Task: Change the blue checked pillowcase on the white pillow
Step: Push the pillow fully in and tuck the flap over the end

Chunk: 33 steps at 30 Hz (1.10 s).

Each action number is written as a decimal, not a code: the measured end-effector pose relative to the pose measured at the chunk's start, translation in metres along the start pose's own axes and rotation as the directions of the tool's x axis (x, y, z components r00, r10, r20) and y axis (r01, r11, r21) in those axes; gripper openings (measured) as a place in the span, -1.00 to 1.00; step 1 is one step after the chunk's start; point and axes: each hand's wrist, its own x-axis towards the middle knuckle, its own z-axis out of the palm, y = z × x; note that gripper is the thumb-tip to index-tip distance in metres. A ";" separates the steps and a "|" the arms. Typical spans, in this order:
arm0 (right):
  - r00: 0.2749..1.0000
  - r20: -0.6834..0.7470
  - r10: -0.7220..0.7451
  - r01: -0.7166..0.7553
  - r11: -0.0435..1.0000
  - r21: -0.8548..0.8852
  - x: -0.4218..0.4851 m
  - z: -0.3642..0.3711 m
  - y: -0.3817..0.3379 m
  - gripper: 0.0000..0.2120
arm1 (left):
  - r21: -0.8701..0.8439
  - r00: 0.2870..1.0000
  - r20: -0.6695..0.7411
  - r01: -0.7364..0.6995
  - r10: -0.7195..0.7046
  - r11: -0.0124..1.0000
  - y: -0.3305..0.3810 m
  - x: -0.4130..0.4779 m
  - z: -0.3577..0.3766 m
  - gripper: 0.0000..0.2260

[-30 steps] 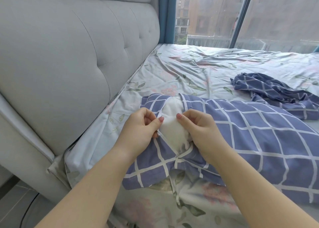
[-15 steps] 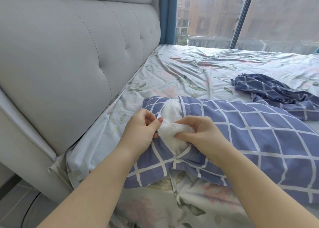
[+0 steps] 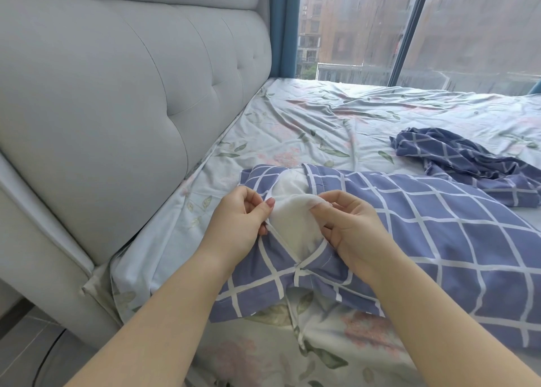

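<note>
Fingers [image 3: 317, 208] of the right hand [image 3: 348, 225] are pinched shut on a fold of the white pillow [image 3: 292, 225], lifted higher out of the opening than half a second ago, when that pinch sat lower against the cloth. The left hand [image 3: 243, 225] keeps its thumb and forefinger closed on the hem of the blue checked pillowcase [image 3: 439, 240], holding that edge back toward the left of the frame. The pillow sits at frame centre, mostly inside the case, with only its corner bulging through the gap between the two hands. I judge this as the start of drawing the pillow out: the grip is now secure, the case barely cleared. A second crumpled checked cloth [image 3: 468, 164] lies at right on the floral bedsheet [image 3: 322, 123], well apart. The grey padded headboard [image 3: 117, 94] fills the upper left.
</note>
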 end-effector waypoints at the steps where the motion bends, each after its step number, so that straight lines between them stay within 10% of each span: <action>1: 0.999 0.042 0.002 -0.002 1.000 0.006 0.000 0.000 0.000 -0.80 | -0.007 1.000 0.000 -0.001 0.001 1.000 0.000 0.000 0.000 -0.83; 7: 0.981 0.188 0.038 -0.030 0.999 -0.045 0.005 -0.001 0.000 -0.81 | -0.033 1.000 -0.007 -0.001 0.001 0.999 0.000 0.001 0.000 -0.83; 13: 0.884 0.345 0.315 -0.225 0.934 -0.276 0.004 0.002 -0.003 -0.04 | -0.190 1.000 -0.016 -0.001 -0.002 0.982 0.006 -0.002 0.007 -0.84; 18: 0.735 0.493 0.467 -0.299 0.874 -0.383 0.007 0.022 0.014 0.04 | -0.133 0.995 0.088 -0.031 0.043 0.991 0.010 -0.010 0.017 -0.85; 24: 0.763 0.390 0.514 -0.480 0.856 -0.189 0.019 0.025 0.015 -0.10 | -0.083 0.995 0.093 -0.028 0.036 0.996 0.009 -0.007 0.019 -0.86; 30: 0.890 0.201 0.409 -0.407 0.912 -0.054 0.031 0.025 0.015 0.20 | -0.104 0.999 0.055 0.004 0.002 0.995 0.005 0.002 0.006 -0.88; 33: 0.823 0.290 0.489 -0.481 0.871 -0.104 0.026 0.031 0.015 0.19 | -0.110 0.996 0.085 0.020 -0.010 0.994 0.007 -0.002 0.006 -0.88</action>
